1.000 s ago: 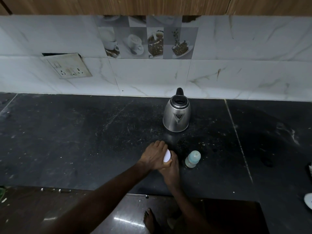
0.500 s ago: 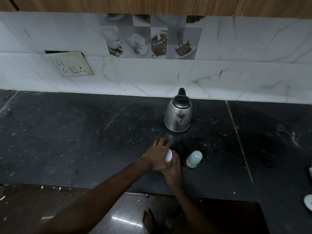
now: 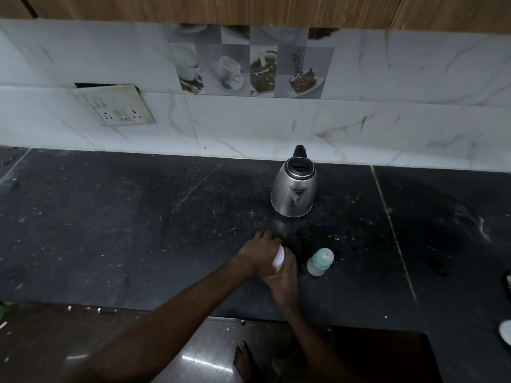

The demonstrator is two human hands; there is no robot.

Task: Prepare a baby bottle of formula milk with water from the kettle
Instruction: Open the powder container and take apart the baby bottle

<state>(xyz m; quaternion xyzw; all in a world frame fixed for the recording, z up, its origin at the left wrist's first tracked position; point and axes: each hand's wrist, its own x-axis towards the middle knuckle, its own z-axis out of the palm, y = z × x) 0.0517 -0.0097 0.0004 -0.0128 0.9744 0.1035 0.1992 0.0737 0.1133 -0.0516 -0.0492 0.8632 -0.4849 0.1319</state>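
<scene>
Item: white container [image 3: 278, 257], probably the formula tub; the dim view hides its label and most of its body. Our left hand [image 3: 260, 254] and right hand [image 3: 282, 277] meet over it at the near part of the desk [image 3: 138, 230]. The left grip is curled over its top, the right grip is wrapped round its lower side; both are closed on it. We judge a lid is being worked loose.

Item: baby bottle [image 3: 320, 261]. It stands upright just to the right of the grip, apart from it, teat cap on. It looks like light, thin plastic, smooth and easy to tip. We would take it round the body, not the cap.

Item: kettle [image 3: 294, 192]. It sits beyond the grip, toward the wall, spout facing us, black handle at its far side. Steel, stiff, likely heavy if filled and possibly hot. Hold it by the handle only.

Room: the desk is bare and wide to the left of the grip. The desk's front edge lies just behind our wrists, so the bottle has little margin on the near side. A reach for the kettle passes close by the bottle.
</scene>
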